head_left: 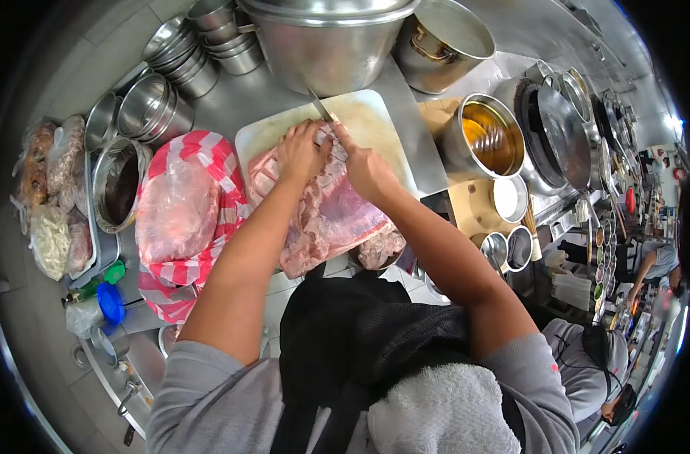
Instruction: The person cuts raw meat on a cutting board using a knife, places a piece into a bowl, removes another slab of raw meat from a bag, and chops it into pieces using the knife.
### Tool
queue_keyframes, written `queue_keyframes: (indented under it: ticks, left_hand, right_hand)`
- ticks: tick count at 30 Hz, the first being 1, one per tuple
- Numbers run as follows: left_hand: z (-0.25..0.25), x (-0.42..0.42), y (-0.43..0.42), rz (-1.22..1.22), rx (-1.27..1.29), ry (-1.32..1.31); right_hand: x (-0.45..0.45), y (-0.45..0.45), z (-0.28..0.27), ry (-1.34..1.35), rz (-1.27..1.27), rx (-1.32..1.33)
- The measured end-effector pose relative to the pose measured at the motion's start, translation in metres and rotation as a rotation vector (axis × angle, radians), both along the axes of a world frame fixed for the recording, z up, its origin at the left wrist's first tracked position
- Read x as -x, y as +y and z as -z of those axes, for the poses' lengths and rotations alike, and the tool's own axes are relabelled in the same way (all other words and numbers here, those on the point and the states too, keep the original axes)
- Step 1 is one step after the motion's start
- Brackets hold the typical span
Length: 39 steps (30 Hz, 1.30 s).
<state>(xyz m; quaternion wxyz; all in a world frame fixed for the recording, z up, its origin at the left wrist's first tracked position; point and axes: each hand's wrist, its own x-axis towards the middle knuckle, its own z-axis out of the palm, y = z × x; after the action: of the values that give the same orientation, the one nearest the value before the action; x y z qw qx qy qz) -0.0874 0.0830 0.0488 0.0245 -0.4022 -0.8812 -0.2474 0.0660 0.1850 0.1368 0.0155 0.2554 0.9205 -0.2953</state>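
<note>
A large slab of raw meat (345,204) lies on a white cutting board (383,125), its near end hanging past the board's front edge. My left hand (301,153) rests on the far part of the slab, fingers spread and pressing on its surface. Just to the right, my right hand (369,172) is closed around the handle of a knife (320,105). The blade points away to the upper left, at the slab's far edge; its lower part is hidden by the meat and my fingers. Below the board, another piece of meat (381,250) is partly visible.
A big lidded pot (326,53) stands behind the board. On the left are a red-checked bag (235,163) with bagged meat and several stacked steel bowls (148,106). A pot of amber liquid (483,136) stands right. A co-worker (579,356) is at far right.
</note>
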Motion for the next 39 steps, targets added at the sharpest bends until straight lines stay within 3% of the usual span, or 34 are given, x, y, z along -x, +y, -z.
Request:
queue_keyframes:
  ticks: [6, 9, 13, 18, 24, 30, 39]
  left_hand:
    - [-0.006, -0.002, 0.000, -0.001, 0.018, -0.024]
    - [-0.005, 0.000, 0.000, -0.002, 0.020, -0.028]
    - [0.002, 0.003, 0.002, -0.022, -0.017, 0.024]
    - [-0.005, 0.002, 0.002, -0.022, 0.009, -0.042]
    - [-0.001, 0.001, -0.003, -0.011, -0.009, -0.031]
    - [-0.002, 0.005, 0.003, -0.038, -0.055, -0.008]
    - [0.000, 0.008, 0.006, -0.050, -0.067, -0.005]
  right_hand:
    - [-0.007, -0.002, -0.020, -0.119, 0.007, 0.066]
    - [-0.033, -0.003, 0.000, -0.062, -0.020, 0.040]
    - [-0.008, -0.005, -0.001, -0.124, 0.034, 0.046]
    - [0.020, 0.001, 0.007, 0.001, -0.002, 0.015]
    - [-0.026, -0.004, -0.009, -0.129, -0.006, 0.035]
    - [0.020, -0.004, 0.021, -0.103, 0.052, -0.011]
    - [-0.022, -0.004, 0.017, -0.066, 0.035, 0.004]
